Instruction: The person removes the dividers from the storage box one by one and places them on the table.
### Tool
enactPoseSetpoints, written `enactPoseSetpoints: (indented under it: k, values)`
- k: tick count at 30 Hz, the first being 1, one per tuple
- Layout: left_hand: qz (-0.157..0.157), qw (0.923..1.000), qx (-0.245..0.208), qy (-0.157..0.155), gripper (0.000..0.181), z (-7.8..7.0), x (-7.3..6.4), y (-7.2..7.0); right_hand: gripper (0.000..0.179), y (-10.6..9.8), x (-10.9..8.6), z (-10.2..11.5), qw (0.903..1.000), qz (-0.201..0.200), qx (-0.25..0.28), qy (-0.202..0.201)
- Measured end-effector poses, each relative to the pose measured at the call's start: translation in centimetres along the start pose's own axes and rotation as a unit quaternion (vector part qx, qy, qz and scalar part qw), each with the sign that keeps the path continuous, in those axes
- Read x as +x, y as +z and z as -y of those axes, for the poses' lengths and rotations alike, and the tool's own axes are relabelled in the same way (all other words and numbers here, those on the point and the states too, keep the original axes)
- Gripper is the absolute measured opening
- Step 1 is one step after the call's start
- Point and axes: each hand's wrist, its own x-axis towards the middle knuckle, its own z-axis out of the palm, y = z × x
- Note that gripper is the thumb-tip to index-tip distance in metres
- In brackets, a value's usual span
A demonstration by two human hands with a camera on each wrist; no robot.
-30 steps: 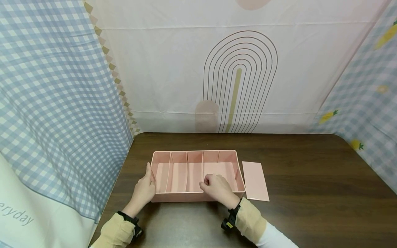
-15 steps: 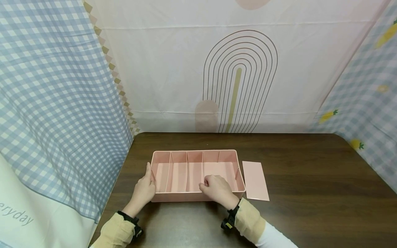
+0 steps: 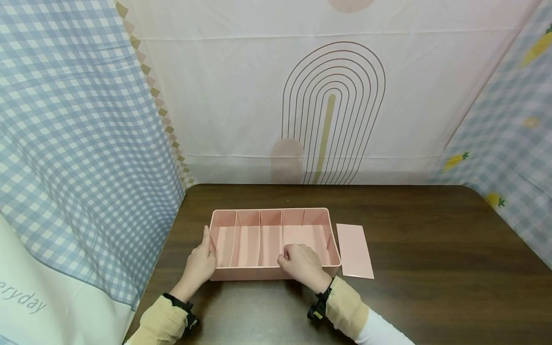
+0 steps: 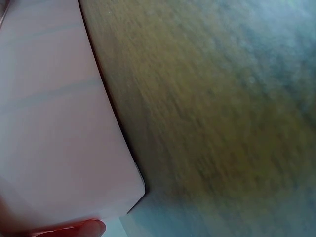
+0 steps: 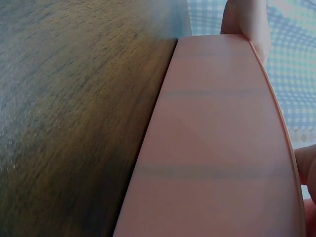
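Note:
A long pink plastic organizer box [image 3: 254, 274] lies on the table, with upright dividers splitting it into narrow compartments and one wider one at the right. My left hand [image 3: 201, 261] rests along the box's left end, its index finger straight against the outer wall. Over the front wall reaches my right hand [image 3: 304, 264], fingers curled, pinching the front end of the rightmost full-width divider [image 3: 282, 230]. Its fingertips are hidden inside the box. In the right wrist view, the curled fingers [image 5: 308, 170] show past the front rim, and the left hand stands at the far end.
A flat pink rectangular panel [image 3: 355, 251] lies on the table just right of the box. The dark wooden table [image 3: 431, 249] extends to the right. Hanging cloths [image 3: 233, 96] surround the table at the back and both sides.

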Motion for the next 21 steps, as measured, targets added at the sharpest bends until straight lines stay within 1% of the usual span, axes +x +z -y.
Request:
enactPoseSetpoints:
  k: [3, 13, 21]
  values:
    - [0.003, 1.0000, -0.002, -0.001, 0.059, 0.01, 0.00, -0.03, 0.029, -0.02, -0.03, 0.06, 1.0000, -0.002, -0.002, 0.000]
    - [-0.004, 1.0000, 0.000, 0.003, 0.059, -0.03, 0.01, -0.04, 0.031, -0.02, -0.13, 0.23, 0.9998, -0.018, 0.000, -0.001]
    - [0.004, 1.0000, 0.000, -0.005, 0.059, 0.04, 0.00, 0.00, 0.032, 0.06, -0.13, 0.24, 0.9993, -0.035, 0.011, -0.005]
